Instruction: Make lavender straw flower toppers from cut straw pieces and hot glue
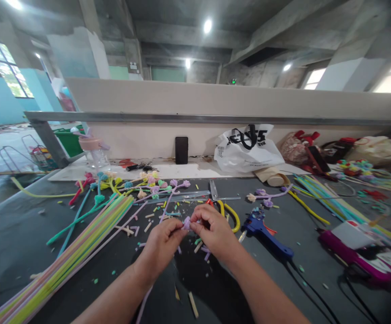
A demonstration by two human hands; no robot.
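Observation:
Both hands meet over the dark table (20,243), pinching a small lilac pipe-cleaner curl (186,222). My left hand (163,245) is closed on the curl from the left, and a lilac stem trails down from it past the wrist. My right hand (214,229) is closed on the same curl from the right, thumb and fingers pressed together. Short cut bits of pipe cleaner lie scattered under and around the hands.
A bundle of long pastel pipe cleaners (77,249) lies at left, finished flower stems (141,184) behind it. Yellow-handled pliers (231,213), a blue glue gun (265,231), a metal ruler (182,196), a white bag (247,150), a black phone (181,150) and a purple box (361,252) surround the hands.

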